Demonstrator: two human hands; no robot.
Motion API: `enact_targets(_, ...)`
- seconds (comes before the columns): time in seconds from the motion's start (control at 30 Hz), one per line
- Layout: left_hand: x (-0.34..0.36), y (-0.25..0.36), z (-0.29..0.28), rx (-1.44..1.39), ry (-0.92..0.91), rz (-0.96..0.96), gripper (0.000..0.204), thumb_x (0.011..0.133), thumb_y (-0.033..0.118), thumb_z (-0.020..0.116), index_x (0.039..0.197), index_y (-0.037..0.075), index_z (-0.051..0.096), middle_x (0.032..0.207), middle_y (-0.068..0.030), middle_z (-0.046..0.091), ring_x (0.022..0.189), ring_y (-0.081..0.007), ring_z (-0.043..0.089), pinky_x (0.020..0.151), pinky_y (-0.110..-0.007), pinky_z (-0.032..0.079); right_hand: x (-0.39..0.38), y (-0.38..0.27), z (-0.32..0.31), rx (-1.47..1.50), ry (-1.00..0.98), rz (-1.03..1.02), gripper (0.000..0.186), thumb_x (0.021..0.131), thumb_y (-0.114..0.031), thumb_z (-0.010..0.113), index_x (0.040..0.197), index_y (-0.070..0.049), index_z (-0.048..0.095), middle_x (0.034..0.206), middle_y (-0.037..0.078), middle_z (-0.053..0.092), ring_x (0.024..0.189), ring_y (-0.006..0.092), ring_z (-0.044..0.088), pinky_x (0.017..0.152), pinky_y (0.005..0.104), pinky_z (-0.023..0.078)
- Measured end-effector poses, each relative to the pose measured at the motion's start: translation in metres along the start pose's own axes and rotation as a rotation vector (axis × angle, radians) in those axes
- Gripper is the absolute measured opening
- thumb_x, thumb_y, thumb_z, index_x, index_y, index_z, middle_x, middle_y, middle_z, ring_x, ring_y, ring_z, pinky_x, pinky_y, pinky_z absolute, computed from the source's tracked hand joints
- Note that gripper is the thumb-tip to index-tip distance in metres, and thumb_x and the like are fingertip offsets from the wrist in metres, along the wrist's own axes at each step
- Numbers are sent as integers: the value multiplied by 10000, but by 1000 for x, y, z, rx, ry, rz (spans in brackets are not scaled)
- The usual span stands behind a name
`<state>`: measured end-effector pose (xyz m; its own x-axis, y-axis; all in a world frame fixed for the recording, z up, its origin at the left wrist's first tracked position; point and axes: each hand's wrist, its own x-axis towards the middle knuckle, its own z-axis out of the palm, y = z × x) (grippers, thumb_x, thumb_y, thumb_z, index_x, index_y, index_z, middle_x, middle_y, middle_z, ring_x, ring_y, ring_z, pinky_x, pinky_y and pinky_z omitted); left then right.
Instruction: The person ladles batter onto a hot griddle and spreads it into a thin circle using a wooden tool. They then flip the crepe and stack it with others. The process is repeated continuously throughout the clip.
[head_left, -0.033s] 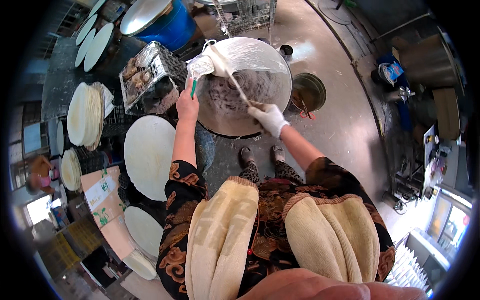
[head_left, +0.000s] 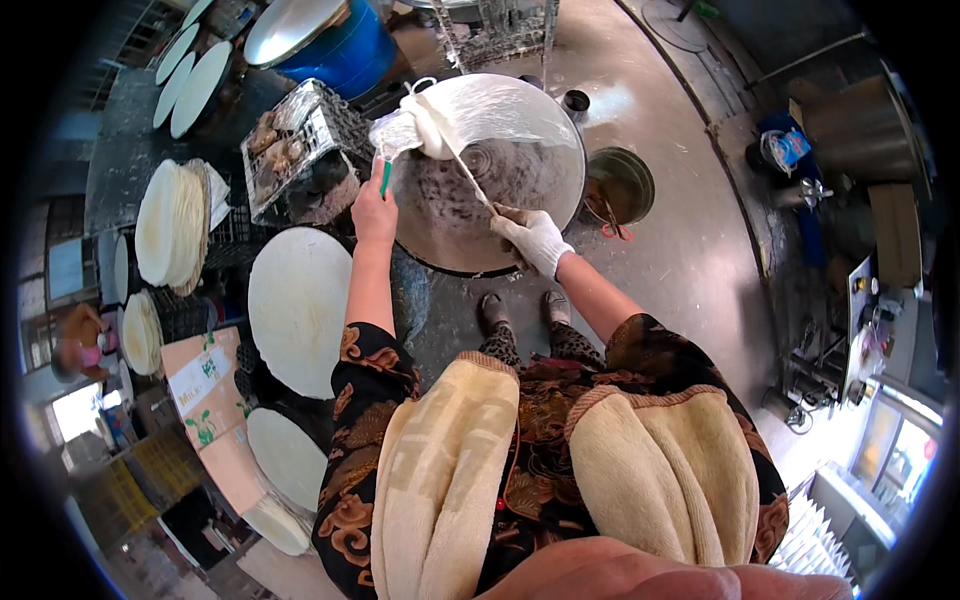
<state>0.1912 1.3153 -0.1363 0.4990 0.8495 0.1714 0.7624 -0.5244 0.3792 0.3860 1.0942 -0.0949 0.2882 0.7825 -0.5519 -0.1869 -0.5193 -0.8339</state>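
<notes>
A big round griddle [head_left: 480, 225] is in front of me, with a thin layer of white batter [head_left: 510, 108] over its far part. My left hand [head_left: 374, 212] is closed on a green-handled scraper [head_left: 386, 176] at the griddle's left edge, its blade coated in batter. My right hand [head_left: 533, 238], in a white glove, grips a thin stick [head_left: 471, 177] slanting up and left across the griddle. The stick's far end runs into a thick white batter lump [head_left: 431, 128] beside the scraper; that end is hidden in it.
A battered crate [head_left: 322, 135] stands left of the griddle, and a metal bucket [head_left: 619, 185] with red-handled tongs or scissors right of it. Large flat round sheets [head_left: 300, 310] and stacked sheets [head_left: 172, 222] lie to the left. A blue barrel [head_left: 345, 55] stands behind.
My right hand has shifted slightly left, and the stick's far end has come nearer to me. The batter lump has changed shape beside the scraper. My left hand stays almost in place.
</notes>
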Motion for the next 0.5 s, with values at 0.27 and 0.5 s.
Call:
enact_targets(0.27,-53,-13,-9,-46,113,-161,592,799,27,589,1352,188,452,974,-173,616,875,-355,596,759,-433,476,56,11,-144,-363,-107,-301,487,848,-324,644,1230,-30,570,675,-21,571,473,27,428,397,210,331)
enact_targets(0.5,-96,10,6,-125,210,-355,585,787,8,614,1342,111,459,989,-199,629,867,-364,607,747,-412,487,49,-13,-81,-424,-307,-174,493,826,-379,670,1175,-35,618,629,-38,534,471,52,439,431,214,370)
